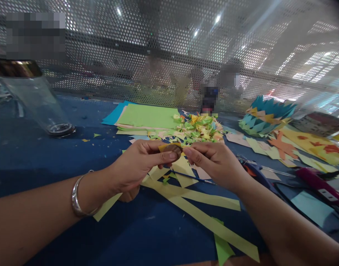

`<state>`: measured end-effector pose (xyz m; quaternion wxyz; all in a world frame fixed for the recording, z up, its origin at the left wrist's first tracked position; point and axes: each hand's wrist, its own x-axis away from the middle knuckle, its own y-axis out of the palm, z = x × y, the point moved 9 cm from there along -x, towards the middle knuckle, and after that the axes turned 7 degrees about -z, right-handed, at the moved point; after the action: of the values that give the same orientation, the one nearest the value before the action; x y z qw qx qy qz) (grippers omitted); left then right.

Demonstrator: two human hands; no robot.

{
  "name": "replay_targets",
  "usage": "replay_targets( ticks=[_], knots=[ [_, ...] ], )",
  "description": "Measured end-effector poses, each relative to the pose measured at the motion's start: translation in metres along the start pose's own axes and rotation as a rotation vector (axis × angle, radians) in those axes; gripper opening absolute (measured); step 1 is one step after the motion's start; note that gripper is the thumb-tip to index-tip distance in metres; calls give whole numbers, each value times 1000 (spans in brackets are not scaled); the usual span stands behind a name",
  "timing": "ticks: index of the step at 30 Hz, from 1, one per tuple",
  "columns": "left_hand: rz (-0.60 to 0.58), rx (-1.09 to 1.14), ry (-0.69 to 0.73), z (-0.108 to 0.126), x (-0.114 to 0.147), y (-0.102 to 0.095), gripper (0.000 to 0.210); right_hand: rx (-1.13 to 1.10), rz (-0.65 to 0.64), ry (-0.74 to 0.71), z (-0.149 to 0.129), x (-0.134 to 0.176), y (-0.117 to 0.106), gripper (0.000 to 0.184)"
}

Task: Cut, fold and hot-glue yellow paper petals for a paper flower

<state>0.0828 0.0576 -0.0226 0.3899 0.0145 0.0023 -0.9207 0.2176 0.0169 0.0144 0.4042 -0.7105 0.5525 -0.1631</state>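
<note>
My left hand (143,162), with a silver bangle on its wrist, is closed in a pinch on a small brown rounded piece (173,148). A bit of orange-yellow paper (163,147) shows against that piece, between thumb and fingers. My right hand (211,157) meets it from the right, thumb and fingers pinched together at its edge; what they grip is too small to tell. Below both hands lie long pale-yellow paper strips (208,216) and a thin blue stick (194,176). Just beyond them is a heap of small folded paper pieces (204,127) in green, yellow and orange.
A stack of coloured paper (151,115) lies behind my left hand. At far left stands a clear bottle (39,99). On the right are a blue paper crown-like ring (266,116), paper cutouts (283,144), a magenta device (320,186) and dark cords. A perforated screen (108,66) borders the table's back.
</note>
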Motion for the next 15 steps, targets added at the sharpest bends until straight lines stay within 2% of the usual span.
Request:
replay_targets(
  ticks=[15],
  knots=[
    [-106,25,-27,0,-2,7,13,4,-15,-19,-3,0,1,48]
  ],
)
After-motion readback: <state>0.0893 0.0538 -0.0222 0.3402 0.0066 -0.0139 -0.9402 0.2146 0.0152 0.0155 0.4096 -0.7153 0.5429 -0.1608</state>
